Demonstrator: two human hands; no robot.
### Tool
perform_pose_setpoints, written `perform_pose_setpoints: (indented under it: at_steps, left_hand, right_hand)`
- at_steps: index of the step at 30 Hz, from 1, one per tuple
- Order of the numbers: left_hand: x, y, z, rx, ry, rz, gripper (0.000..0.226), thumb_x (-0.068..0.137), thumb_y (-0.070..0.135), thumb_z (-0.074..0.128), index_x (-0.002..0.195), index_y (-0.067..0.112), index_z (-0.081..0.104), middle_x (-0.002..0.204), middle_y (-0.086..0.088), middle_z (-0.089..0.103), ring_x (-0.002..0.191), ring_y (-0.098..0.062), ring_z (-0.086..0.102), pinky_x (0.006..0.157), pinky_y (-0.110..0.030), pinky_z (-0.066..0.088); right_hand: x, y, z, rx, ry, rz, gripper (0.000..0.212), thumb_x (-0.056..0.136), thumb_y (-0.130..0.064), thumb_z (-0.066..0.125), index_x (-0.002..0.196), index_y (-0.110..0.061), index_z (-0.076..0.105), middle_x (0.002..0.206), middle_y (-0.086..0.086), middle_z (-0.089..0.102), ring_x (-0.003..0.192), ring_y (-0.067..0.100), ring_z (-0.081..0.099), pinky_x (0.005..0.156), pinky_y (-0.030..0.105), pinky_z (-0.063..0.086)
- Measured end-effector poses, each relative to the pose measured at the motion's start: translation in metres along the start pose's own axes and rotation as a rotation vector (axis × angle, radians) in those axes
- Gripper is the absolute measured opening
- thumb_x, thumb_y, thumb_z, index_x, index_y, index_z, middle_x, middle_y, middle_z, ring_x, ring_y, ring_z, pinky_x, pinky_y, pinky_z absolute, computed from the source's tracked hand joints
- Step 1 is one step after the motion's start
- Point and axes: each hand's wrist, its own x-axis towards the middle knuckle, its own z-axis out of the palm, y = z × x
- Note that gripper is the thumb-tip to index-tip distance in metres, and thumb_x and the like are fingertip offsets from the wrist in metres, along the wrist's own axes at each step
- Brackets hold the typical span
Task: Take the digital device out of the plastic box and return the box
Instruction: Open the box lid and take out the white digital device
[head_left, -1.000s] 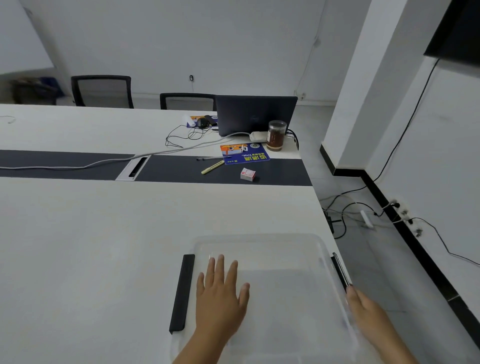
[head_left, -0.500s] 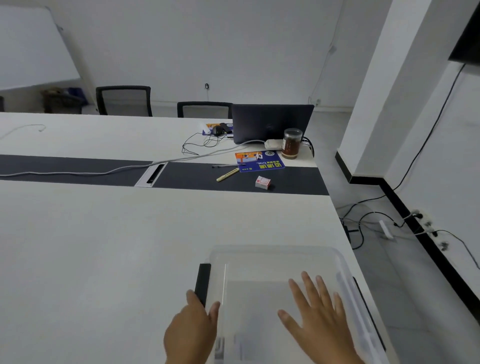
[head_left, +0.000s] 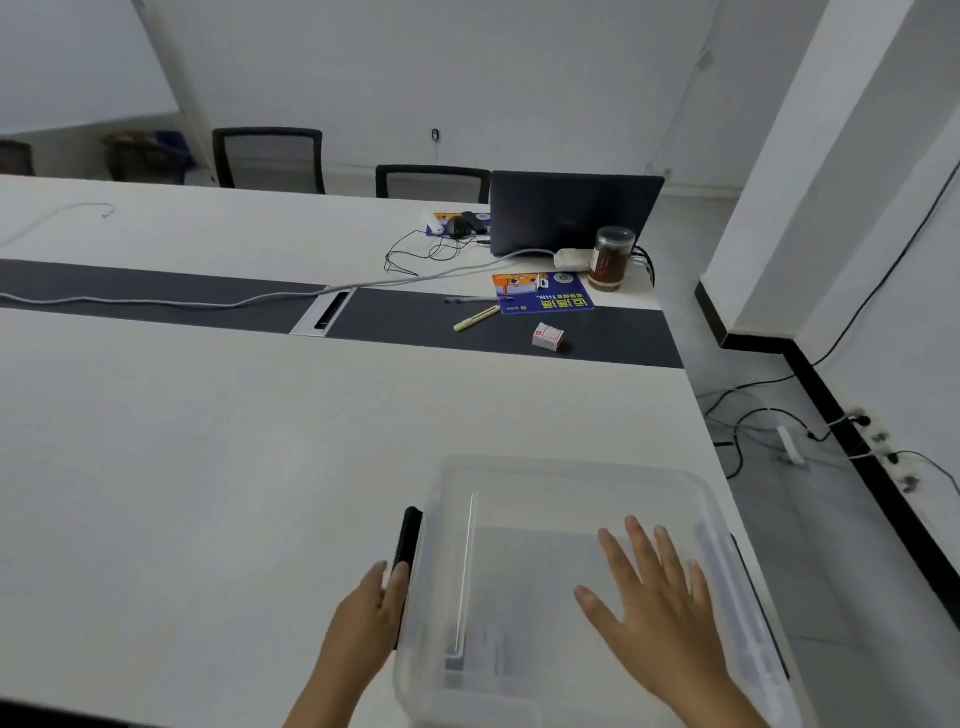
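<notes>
A clear plastic box (head_left: 571, 483) with its lid on sits at the near right corner of the white table. Black latches run along its left side (head_left: 408, 540) and right side (head_left: 748, 577). My left hand (head_left: 371, 618) is closed around the left latch, fingers curled over its near end. My right hand (head_left: 660, 608) lies flat on the lid with fingers spread. Through the lid a flat grey shape (head_left: 524, 561) with a thin silver edge shows dimly; I cannot make out what it is.
The white table (head_left: 208, 467) has a dark centre strip (head_left: 156, 301) with a cable along it. At the far right stand a dark laptop (head_left: 571, 213), a jar (head_left: 612, 258), a blue leaflet (head_left: 543, 293), a pen (head_left: 477, 318) and a small carton (head_left: 548, 336). The table edge is right of the box, with floor cables beyond.
A second ago my left hand lay flat on the lid and my right hand was at the right latch. Now my left hand holds the left latch and my right hand rests on the lid.
</notes>
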Motion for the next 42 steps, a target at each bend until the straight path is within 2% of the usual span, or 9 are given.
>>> perform_pose_setpoints:
  at_steps: [3, 7, 10, 13, 19, 24, 30, 34, 42]
  left_hand:
    - [-0.004, 0.006, 0.002, 0.016, 0.165, 0.008, 0.046, 0.091, 0.028, 0.043, 0.130, 0.004, 0.040, 0.128, -0.018, 0.053, 0.121, -0.031, 0.047, 0.096, -0.038, 0.038]
    - [-0.016, 0.025, 0.012, 0.191, 0.122, 0.133, 0.019, 0.087, 0.032, 0.049, 0.080, 0.014, 0.052, 0.079, -0.009, 0.054, 0.088, -0.031, 0.054, 0.067, -0.034, 0.038]
    - [-0.017, 0.028, 0.015, 0.201, 0.155, 0.124, 0.043, 0.087, 0.028, 0.051, 0.052, 0.019, 0.028, 0.058, -0.002, 0.037, 0.062, -0.027, 0.045, 0.050, -0.032, 0.027]
    - [-0.018, 0.030, 0.013, 0.170, 0.232, 0.101, 0.051, 0.084, 0.025, 0.057, 0.045, 0.021, 0.025, 0.054, -0.001, 0.034, 0.053, -0.022, 0.037, 0.045, -0.027, 0.021]
    - [-0.030, 0.034, 0.008, 0.146, 0.302, 0.061, 0.043, 0.082, 0.022, 0.061, 0.047, 0.022, 0.037, 0.055, 0.002, 0.038, 0.051, -0.011, 0.037, 0.045, -0.022, 0.022]
    - [-0.042, 0.020, -0.017, 0.039, 0.486, -0.034, 0.025, 0.081, 0.019, 0.063, 0.099, 0.003, 0.066, 0.063, 0.003, 0.046, 0.063, -0.019, 0.046, 0.058, -0.030, 0.030]
    - [-0.051, -0.024, -0.059, 0.053, 0.602, -0.256, 0.044, 0.084, 0.022, 0.057, 0.120, -0.001, 0.047, 0.101, -0.026, 0.053, 0.083, -0.032, 0.051, 0.069, -0.036, 0.042]
    - [-0.041, -0.064, -0.095, 0.051, 0.698, -0.459, 0.056, 0.081, 0.028, 0.060, 0.119, -0.007, 0.040, 0.112, -0.035, 0.050, 0.104, -0.045, 0.047, 0.087, -0.053, 0.043]
    - [0.013, -0.145, -0.133, 0.085, 0.650, -0.652, 0.065, 0.076, 0.035, 0.065, 0.124, -0.002, 0.042, 0.129, -0.035, 0.034, 0.118, -0.047, 0.034, 0.099, -0.054, 0.031]
  right_hand:
    - [-0.005, 0.003, -0.010, 0.080, 0.013, -0.064, 0.062, 0.088, -0.054, 0.031, 0.142, -0.030, 0.014, 0.156, -0.005, -0.003, 0.143, 0.016, -0.010, 0.116, 0.039, -0.002]
    - [-0.013, 0.040, -0.028, 0.192, 0.364, 0.138, 0.045, 0.082, -0.032, 0.050, 0.113, 0.000, 0.059, 0.121, 0.023, 0.060, 0.116, 0.040, 0.053, 0.095, 0.050, 0.043]
    - [-0.021, 0.059, -0.035, 0.272, 0.217, 0.357, 0.015, 0.085, -0.019, 0.055, 0.079, -0.008, 0.063, 0.105, 0.032, 0.061, 0.096, 0.044, 0.056, 0.075, 0.043, 0.042]
    - [-0.015, 0.069, -0.024, 0.355, 0.215, 0.341, 0.043, 0.087, -0.014, 0.052, 0.050, -0.021, 0.030, 0.099, 0.033, 0.057, 0.088, 0.042, 0.055, 0.065, 0.035, 0.029]
    - [-0.011, 0.064, -0.028, 0.340, 0.362, 0.289, 0.023, 0.076, -0.006, 0.066, 0.075, 0.016, 0.063, 0.098, 0.035, 0.063, 0.087, 0.051, 0.058, 0.073, 0.049, 0.045]
    - [0.001, 0.034, -0.047, 0.465, 0.447, 0.113, 0.038, 0.071, -0.024, 0.065, 0.086, 0.011, 0.067, 0.088, 0.032, 0.064, 0.075, 0.047, 0.060, 0.064, 0.039, 0.038]
    - [0.040, -0.062, -0.044, 0.476, 0.218, -0.287, 0.043, 0.084, -0.011, 0.056, 0.123, 0.003, 0.047, 0.091, 0.014, 0.055, 0.082, 0.030, 0.053, 0.069, 0.032, 0.037]
    - [0.062, -0.162, -0.011, 0.324, 0.065, -0.493, 0.067, 0.090, -0.035, 0.043, 0.139, 0.000, 0.015, 0.133, 0.017, 0.041, 0.116, 0.028, 0.048, 0.089, 0.029, 0.043]
    - [0.089, -0.297, 0.084, -0.071, -0.175, -0.419, 0.071, 0.090, -0.049, 0.029, 0.142, -0.007, 0.004, 0.136, 0.023, 0.032, 0.118, 0.032, 0.040, 0.097, 0.036, 0.037]
